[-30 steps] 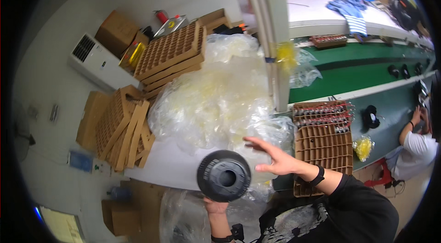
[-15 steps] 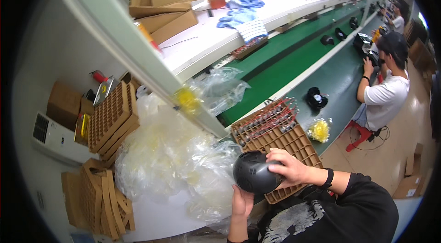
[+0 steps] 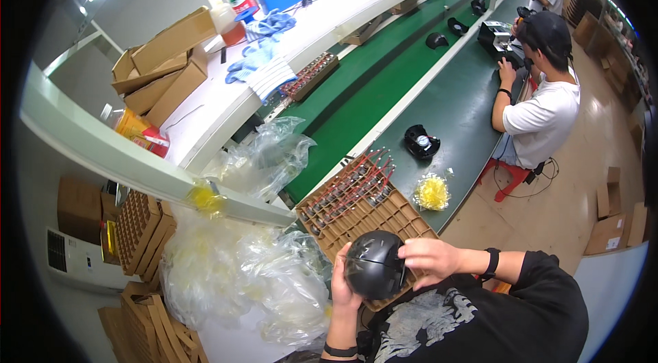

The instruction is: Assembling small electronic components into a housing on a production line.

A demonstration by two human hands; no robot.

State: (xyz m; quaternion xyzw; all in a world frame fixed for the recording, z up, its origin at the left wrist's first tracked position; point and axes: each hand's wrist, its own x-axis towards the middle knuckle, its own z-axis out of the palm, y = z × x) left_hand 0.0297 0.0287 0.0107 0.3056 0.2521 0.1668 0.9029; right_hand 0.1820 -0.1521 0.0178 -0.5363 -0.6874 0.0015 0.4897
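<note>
A glossy black rounded plastic housing (image 3: 372,268) with a seam across it is held between my two hands, over the near part of a divided cardboard tray (image 3: 404,218). My left hand (image 3: 344,286) cups its left side. On the right side my right hand (image 3: 430,258) grips it with the fingertips near the seam. In the tray's far rows stand several small metal parts with red wires (image 3: 349,185). Just beyond the tray, on the dark green bench (image 3: 456,106), are a clear bag of small yellow pieces (image 3: 432,193) and an open black housing (image 3: 421,142).
Crumpled clear plastic bags (image 3: 240,274) heap up to my left, beside a white metal post (image 3: 137,150). A green conveyor belt (image 3: 363,85) runs away beneath a white shelf (image 3: 199,126). A seated co-worker (image 3: 541,95) works farther along the bench. Stacked cardboard dividers (image 3: 144,233) stand at far left.
The view has swung to the right. The black housing has been turned in my hands, its seam now facing up. My left hand has come up around its left side.
</note>
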